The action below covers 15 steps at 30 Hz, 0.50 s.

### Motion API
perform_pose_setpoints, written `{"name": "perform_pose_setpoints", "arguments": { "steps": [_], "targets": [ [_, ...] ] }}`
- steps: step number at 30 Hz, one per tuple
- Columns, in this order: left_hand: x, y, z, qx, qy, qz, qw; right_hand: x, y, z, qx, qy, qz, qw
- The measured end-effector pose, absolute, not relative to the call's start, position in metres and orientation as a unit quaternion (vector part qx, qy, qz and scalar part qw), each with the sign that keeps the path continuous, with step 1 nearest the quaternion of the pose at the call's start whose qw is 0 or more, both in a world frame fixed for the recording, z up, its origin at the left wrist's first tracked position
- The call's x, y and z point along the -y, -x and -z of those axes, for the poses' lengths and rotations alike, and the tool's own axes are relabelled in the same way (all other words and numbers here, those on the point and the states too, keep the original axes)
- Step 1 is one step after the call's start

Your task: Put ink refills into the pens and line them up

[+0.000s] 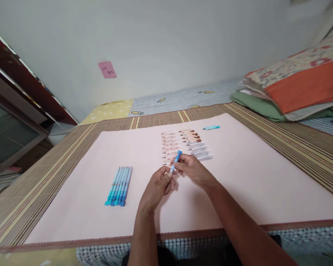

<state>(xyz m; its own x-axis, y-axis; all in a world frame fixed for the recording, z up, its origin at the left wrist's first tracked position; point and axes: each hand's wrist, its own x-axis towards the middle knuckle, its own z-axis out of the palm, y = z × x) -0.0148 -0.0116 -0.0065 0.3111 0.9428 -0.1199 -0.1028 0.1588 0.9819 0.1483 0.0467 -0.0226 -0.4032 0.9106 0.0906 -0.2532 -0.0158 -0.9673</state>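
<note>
Cabinet: a dark wooden cabinet (13, 111) with a glass front stands at the far left edge, off the mat.
Striped mat: a woven striped mat (44, 177) lies under everything, with its border showing all round the sheet.
Pink sheet: a pale pink sheet (252, 184) covers the middle of the mat and bears all the pens.
Blue pens: a tight row of blue pens (119, 186) lies side by side on the left part of the sheet, well apart from the hands.
Wall note: a small pink note (107, 69) sticks to the white wall above.
Left hand: the left hand (155, 188) is curled, its fingertips pinching the lower end of the blue pen.
Blue pen: the blue pen (175, 162) is held tilted above the sheet's middle, between both hands, blue cap uppermost.
Right hand: the right hand (192, 170) is closed around the pen's upper part, fingers bent over it.
Pen rows: two columns of brown and clear pens (185, 145) lie just beyond the hands.
Single pen: one light-blue pen (211, 128) lies alone beyond those columns, near the sheet's far edge.
Bedding: folded orange, floral and green bedding (296, 85) is stacked at the far right.
</note>
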Motion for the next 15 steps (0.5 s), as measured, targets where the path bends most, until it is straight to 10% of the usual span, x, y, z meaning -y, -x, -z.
{"name": "perform_pose_setpoints", "arguments": {
  "steps": [15],
  "targets": [
    [0.0093,0.0070,0.0082,-0.432,-0.511,-0.444,0.596,-0.0439,-0.1428,0.0275,0.491,0.299,-0.687,0.445]
  ]
}}
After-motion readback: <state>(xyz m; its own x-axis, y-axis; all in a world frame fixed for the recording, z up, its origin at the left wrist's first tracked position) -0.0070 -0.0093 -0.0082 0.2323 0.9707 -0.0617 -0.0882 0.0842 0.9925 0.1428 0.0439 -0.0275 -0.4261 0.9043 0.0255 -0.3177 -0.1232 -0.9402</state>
